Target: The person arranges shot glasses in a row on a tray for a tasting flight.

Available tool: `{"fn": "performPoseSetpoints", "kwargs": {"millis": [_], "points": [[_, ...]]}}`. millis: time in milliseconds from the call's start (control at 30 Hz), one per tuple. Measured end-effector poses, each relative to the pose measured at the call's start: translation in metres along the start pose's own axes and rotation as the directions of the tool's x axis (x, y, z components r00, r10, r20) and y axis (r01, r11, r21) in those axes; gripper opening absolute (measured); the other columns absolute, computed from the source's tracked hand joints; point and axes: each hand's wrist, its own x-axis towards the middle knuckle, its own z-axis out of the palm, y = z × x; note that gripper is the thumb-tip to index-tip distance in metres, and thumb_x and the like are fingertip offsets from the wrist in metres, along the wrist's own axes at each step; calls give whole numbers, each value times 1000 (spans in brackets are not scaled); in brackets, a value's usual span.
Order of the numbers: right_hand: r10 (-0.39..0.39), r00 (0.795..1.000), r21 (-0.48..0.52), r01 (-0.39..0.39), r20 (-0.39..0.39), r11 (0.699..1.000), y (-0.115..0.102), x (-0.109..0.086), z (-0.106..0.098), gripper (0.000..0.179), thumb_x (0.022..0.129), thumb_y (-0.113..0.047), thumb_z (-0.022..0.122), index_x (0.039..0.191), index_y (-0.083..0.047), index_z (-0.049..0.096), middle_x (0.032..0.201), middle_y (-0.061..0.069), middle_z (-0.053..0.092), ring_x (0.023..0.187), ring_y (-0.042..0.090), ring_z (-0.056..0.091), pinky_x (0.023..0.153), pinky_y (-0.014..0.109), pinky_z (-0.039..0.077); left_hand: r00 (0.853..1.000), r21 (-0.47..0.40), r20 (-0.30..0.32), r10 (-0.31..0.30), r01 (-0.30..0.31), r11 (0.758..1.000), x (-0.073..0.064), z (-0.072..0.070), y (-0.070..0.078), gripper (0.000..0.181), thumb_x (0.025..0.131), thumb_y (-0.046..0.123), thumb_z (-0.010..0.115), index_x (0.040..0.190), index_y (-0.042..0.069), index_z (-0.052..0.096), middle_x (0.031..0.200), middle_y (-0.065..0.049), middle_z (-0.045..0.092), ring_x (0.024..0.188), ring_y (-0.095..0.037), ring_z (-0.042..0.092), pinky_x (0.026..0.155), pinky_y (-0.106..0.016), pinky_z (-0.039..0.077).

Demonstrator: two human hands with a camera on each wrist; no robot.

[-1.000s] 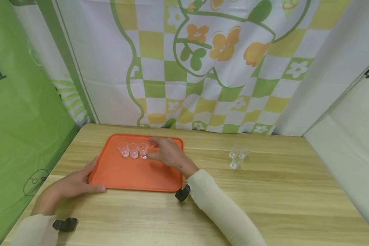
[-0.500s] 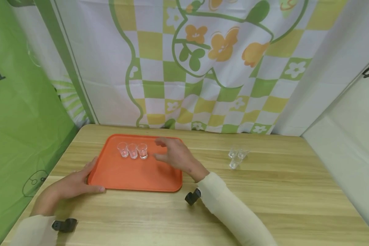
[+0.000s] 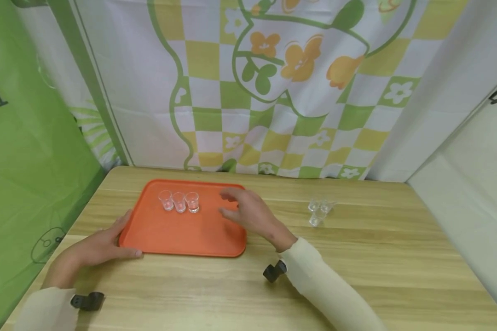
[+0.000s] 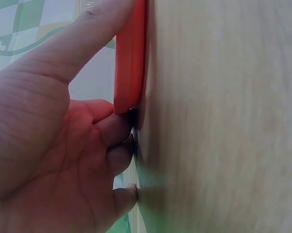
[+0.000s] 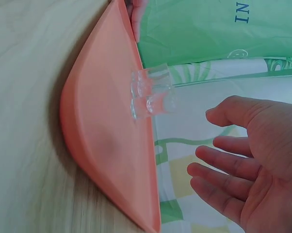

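In the head view, an orange tray point(image 3: 182, 234) lies on the wooden table. Three small clear shot glasses stand upright in a row on it, the right one point(image 3: 192, 202) nearest my right hand. My left hand point(image 3: 97, 246) holds the tray's near left corner, thumb along the front edge and fingers along the left side. The left wrist view shows bent fingers point(image 4: 119, 128) against the tray's rim point(image 4: 129, 68). My right hand point(image 3: 254, 214) hovers over the tray's right side, fingers apart, holding nothing. In the right wrist view, a gap separates it from the glasses point(image 5: 151, 94).
Three more clear shot glasses point(image 3: 319, 211) stand clustered on the table point(image 3: 356, 257), right of the tray. A patterned curtain point(image 3: 273, 115) hangs behind the table. Green sheeting point(image 3: 33, 161) is at the left and a pale wall point(image 3: 472, 165) at the right.
My right hand has moved away from the right glass in the tray's row, toward the tray's right edge. The left hand, the tray and the glasses have stayed in place.
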Motion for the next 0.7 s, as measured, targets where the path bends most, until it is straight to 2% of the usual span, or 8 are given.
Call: {"fn": "performPoseSetpoints", "kwargs": {"millis": [333,700], "points": [[6,997,19,-5,-77,1000,20,-26,-14,38,99,-18,72,134,-5,66,133,11,68,117,29,66,94,48,56,1000,7,5,-8,8,1000,1,-1,1,119,89,47,78,164,4,-3,158,-44,7,139,-68,15,105,-80,20],[-1,990,-40,-5,-143,999,35,-53,-43,41,99,-18,72,137,-2,63,132,13,68,119,28,66,91,47,57,1000,8,-1,0,0,1000,0,-1,1,119,89,46,79,164,5,-3,157,-46,7,138,-69,16,105,-81,20]]}}
